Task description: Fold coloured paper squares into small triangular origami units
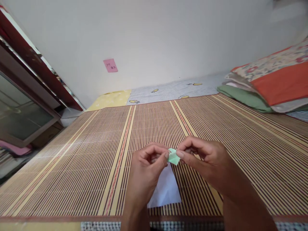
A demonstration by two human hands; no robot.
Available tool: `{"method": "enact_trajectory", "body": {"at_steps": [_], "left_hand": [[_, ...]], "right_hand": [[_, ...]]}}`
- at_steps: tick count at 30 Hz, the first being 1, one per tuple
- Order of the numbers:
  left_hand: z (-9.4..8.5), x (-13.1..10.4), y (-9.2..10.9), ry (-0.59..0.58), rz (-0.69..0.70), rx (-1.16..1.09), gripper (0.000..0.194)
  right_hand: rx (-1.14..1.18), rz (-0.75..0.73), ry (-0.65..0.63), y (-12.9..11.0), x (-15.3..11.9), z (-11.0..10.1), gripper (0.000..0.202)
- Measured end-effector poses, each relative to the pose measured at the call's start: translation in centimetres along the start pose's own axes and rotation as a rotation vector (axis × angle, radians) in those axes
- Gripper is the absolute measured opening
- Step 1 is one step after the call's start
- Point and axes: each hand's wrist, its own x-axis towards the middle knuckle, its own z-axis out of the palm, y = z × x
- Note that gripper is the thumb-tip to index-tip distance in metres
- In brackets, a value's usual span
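Small folded green paper [173, 157] between hands [146, 173]

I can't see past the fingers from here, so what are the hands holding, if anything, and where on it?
A small green paper piece: left hand pinches its left edge, right hand its right edge.

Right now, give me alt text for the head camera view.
Two bare hands, left and right, pinch a small pale green folded paper above a white paper sheet on a brown-and-cream striped mat. Behind is a plain pale wall.
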Motion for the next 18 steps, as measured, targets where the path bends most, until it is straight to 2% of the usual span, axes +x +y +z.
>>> {"method": "enact_trajectory", "body": {"at_steps": [9, 14, 18], "left_hand": [[0.3, -0.4, 0.5, -0.043, 0.08, 0.118, 0.013], [0.5, -0.4, 0.2, 0.011, 0.078, 0.171, 0.012], [0.8, -0.5, 0.2, 0.058, 0.148, 0.286, 0.015]], "right_hand": [[-0.063, 0.005, 0.065, -0.5, -0.1, 0.0, 0.016], [-0.112, -0.02, 0.065, -0.6, 0.0, 0.5, 0.018], [-0.202, -0.138, 0.105, -0.5, 0.2, 1.3, 0.011]]}}
